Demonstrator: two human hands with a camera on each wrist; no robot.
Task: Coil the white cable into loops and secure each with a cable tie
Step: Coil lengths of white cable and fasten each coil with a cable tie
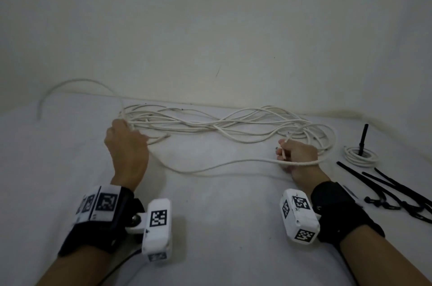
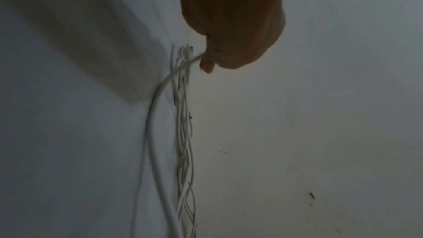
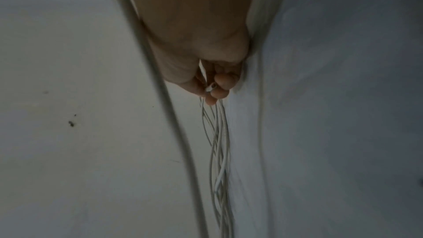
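A long white cable (image 1: 210,125) lies in loose tangled strands across the white surface near the wall. My left hand (image 1: 126,143) grips a strand at the bundle's left end; the left wrist view shows the cable (image 2: 160,90) running out of my curled left hand (image 2: 207,61). My right hand (image 1: 294,152) holds the cable end in its curled fingers at the bundle's right side, with a strand looped over the wrist. In the right wrist view the cut end (image 3: 210,87) sits between the fingertips (image 3: 220,93) of my right hand (image 3: 209,89). Several black cable ties (image 1: 395,190) lie at the right.
A small coiled white cable (image 1: 360,156) lies at the right with a black peg (image 1: 363,137) standing in its middle. A wall (image 1: 210,28) rises just behind the cable. One strand (image 1: 70,84) arcs up at the far left.
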